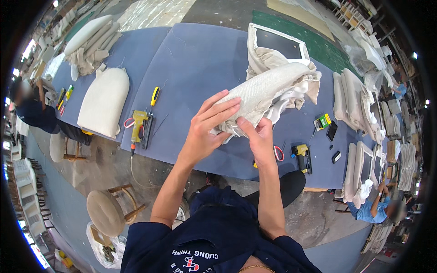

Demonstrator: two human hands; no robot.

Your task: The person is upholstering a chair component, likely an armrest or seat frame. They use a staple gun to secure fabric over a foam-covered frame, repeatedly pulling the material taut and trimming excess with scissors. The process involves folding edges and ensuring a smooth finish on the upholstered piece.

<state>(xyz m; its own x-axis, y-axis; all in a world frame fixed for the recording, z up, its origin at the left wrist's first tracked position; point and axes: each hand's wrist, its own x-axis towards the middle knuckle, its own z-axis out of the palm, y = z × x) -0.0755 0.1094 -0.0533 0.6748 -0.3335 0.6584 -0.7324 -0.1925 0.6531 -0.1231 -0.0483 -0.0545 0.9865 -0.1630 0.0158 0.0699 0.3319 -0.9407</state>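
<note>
Cushion, covered in off-white fabric, is held tilted over the near side of the blue table, in front of the person's chest. Its far end lies toward the right, with loose, crumpled fabric hanging along the right edge; whether that end touches the table cannot be told.

The left hand grips the cushion's near end, fingers laid over the top surface, thumb toward the underside. The right hand is closed on the same end, thumb pressed against the fabric edge; its other fingers are largely hidden. The two hands are close together.

Beyond the cushion lies a white-edged seat with a dark panel facing up. Left of the hands, on the table, are a yellow staple gun with a hose at its lower end, red-handled scissors beside it, and a yellow-handled tool above it. Farther left, a finished-looking pad lies flat.

Right of the hands are a second staple gun, a green and yellow box and a dark phone just beside it. A round stool stands on the floor, lower left.
</note>
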